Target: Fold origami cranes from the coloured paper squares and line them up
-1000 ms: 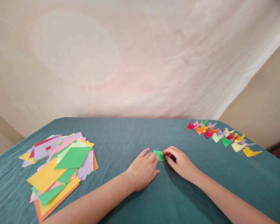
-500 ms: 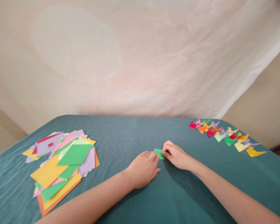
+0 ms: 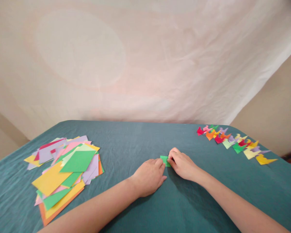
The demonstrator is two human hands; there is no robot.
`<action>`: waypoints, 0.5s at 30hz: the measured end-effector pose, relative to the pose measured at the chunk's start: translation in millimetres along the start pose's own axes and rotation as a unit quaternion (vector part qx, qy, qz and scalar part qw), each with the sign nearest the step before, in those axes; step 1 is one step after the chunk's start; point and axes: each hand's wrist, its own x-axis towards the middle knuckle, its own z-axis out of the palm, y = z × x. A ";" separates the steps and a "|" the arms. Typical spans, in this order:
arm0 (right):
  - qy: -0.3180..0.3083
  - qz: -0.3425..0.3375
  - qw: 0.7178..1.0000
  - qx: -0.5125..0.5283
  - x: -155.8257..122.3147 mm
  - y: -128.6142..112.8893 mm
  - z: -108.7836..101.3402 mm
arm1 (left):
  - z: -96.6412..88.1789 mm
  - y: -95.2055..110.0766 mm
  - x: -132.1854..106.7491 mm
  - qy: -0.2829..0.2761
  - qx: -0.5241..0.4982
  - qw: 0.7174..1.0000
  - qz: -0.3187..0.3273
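Note:
A small folded piece of green paper lies on the teal cloth between my two hands. My left hand rests palm down, its fingertips holding the left edge of the paper, with the thumb set apart below. From the right, my right hand pinches the paper's other edge between thumb and curled fingers. My fingers cover both ends of the paper, so its full shape is hidden.
To the left lies a loose pile of coloured paper sheets. Several small folded paper birds stand in slanting rows at the right. A teal cloth covers the table; a pale sheet hangs behind it.
My right hand's fingers have shifted very slightly left along the green paper. My left hand stays in place; the whole view has moved a touch.

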 end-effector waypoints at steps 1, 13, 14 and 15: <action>0.000 -0.003 1.000 -0.011 -0.3 -0.5 -0.7 | 0.7 0.0 0.1 0.001 0.000 1.000 0.001; -0.010 -0.044 0.984 0.171 -2.0 10.4 -7.9 | 0.0 0.7 -0.6 0.002 0.005 1.000 -0.001; -0.011 -0.041 0.983 0.180 -1.7 10.8 -7.5 | -0.1 0.8 -0.6 0.002 0.004 1.000 -0.002; -0.011 -0.038 0.982 0.187 -1.3 11.1 -6.9 | -0.2 0.9 -0.7 0.003 0.003 1.000 -0.003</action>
